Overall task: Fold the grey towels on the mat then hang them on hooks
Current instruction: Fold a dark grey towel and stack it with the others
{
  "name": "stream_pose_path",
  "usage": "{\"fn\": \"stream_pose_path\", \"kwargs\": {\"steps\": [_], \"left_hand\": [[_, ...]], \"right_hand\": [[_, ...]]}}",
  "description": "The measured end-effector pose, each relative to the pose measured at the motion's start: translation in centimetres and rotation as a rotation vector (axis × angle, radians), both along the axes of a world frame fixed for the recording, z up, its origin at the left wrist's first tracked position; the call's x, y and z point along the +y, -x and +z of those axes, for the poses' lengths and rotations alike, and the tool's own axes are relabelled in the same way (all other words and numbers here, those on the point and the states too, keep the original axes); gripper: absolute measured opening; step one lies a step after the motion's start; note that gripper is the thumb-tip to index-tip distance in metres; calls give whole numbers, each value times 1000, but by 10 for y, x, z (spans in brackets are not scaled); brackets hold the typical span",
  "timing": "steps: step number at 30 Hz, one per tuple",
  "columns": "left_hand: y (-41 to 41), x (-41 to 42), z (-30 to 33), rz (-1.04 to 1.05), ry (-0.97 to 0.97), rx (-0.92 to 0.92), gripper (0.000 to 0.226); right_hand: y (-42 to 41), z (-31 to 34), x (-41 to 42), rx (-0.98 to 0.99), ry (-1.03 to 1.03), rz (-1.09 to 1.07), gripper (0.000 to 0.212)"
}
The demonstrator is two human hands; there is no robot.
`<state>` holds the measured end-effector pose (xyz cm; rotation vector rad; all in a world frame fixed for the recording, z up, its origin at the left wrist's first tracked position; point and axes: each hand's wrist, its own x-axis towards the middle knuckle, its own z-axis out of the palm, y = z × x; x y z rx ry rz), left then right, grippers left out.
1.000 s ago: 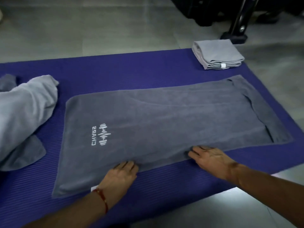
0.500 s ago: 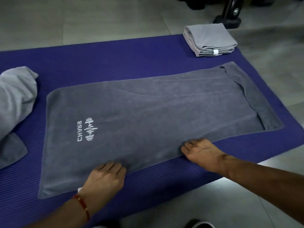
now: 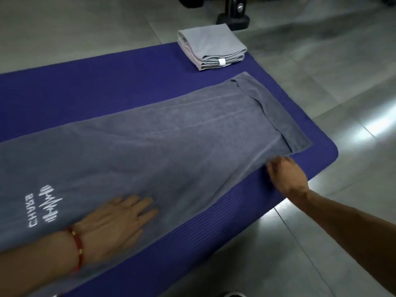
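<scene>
Purple mat (image 3: 107, 86) under spread grey towel (image 3: 171, 142), left hand (image 3: 115, 224) flat on it, right hand (image 3: 285, 172) pinching its edge

grey towel (image 3: 150, 146) cut off at left edge, right hand (image 3: 285, 174) motion-blurred

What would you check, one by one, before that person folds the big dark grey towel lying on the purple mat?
1. Dark grey towel with the white logo lies spread on the purple foam mat: ok.
2. Left hand lies flat on the towel near the logo, holding it down: ok.
3. Right hand has hold of the near edge by the right end: fingers curl at the hem, but the grip itself is blurred: cannot tell.
4. Right end lies smooth: not ok, a strip is turned back there.
5. Already folded light grey towel sits apart at the mat's far edge: ok.
6. Hooks for hanging in view: not ok.
</scene>
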<state>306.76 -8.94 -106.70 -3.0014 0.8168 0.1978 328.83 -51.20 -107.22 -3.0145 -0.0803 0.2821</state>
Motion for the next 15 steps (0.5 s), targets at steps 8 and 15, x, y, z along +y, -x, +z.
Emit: {"fn": "stream_pose_path", "kwargs": {"steps": [8,15], "left_hand": [[-130,-74,-2,144,-7,80,62],[-194,-119,-39,444,-59,226,62]], "right_hand": [[-75,-34,-34,40,-360,-741,65],[-78,-17,-36,-3,-488,-815,36]]}}
